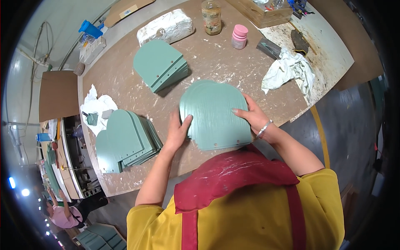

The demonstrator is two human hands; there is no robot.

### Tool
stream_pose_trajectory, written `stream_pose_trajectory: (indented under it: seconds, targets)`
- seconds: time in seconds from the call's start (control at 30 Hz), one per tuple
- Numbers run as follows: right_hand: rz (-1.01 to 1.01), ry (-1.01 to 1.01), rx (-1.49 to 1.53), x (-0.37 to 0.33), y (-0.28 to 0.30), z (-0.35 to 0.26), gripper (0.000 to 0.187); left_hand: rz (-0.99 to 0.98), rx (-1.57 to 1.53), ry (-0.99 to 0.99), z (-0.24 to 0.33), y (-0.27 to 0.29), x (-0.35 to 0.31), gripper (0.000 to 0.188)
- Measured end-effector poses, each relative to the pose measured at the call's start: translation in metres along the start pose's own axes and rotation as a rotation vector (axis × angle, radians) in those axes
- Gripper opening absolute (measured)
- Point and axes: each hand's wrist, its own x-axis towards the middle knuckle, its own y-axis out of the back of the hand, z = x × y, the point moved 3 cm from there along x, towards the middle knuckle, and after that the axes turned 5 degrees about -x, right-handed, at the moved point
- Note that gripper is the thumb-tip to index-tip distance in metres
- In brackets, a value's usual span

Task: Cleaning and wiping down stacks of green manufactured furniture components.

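Note:
In front of me is a fanned stack of pale green panels [216, 110] with rounded tops and small holes along the straight near edge. My left hand [178, 130] presses on its left side, thumb at the edge. The right side is gripped by my right hand [252, 118], thumb lying on the top panel and the other fingers partly hidden at the edge. A second stack of green panels [158, 62] stands farther off to the left. Nearer on the left, a third green stack [125, 135] leans in overlapping layers.
The brown worktop [221, 62] is scuffed white. At its back are a white wrapped block [166, 27], a jar [211, 18] and a pink bottle [239, 36]. A white cloth [287, 71] and dark block [268, 48] lie right. Another person [64, 212] stands at far left.

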Motion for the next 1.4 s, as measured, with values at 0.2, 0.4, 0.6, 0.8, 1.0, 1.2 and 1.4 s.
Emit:
stream_pose_trajectory:
  seconds: [0.2, 0.4, 0.6, 0.8, 1.0, 1.2, 1.4]
  targets:
    - [0.019, -0.062, 0.070, 0.001, -0.026, 0.003, 0.068, -0.131, -0.282, 0.456, 0.030, 0.009, -0.001, 0.065]
    - [-0.066, -0.116, 0.230, 0.012, -0.044, 0.006, 0.062, -0.141, -0.340, 0.355, 0.023, -0.015, 0.009, 0.070]
    - [-0.060, -0.196, 0.200, 0.035, -0.001, -0.019, 0.054, -0.122, -0.652, 0.372, 0.067, -0.048, 0.025, 0.060]
    - [0.028, -0.271, -0.114, 0.049, 0.048, -0.054, 0.046, -0.116, -0.696, 0.399, 0.067, -0.097, 0.057, 0.058]
    - [0.143, -0.040, -0.195, 0.067, 0.093, -0.025, 0.048, -0.214, -0.575, 0.353, 0.052, -0.091, 0.076, 0.074]
    - [0.030, -0.148, 0.200, 0.065, 0.054, -0.044, 0.046, -0.064, -0.882, 0.505, 0.069, -0.105, 0.088, 0.073]
    - [-0.048, -0.061, 0.123, 0.068, 0.056, -0.037, 0.047, -0.120, -1.012, 0.557, 0.065, -0.102, 0.091, 0.066]
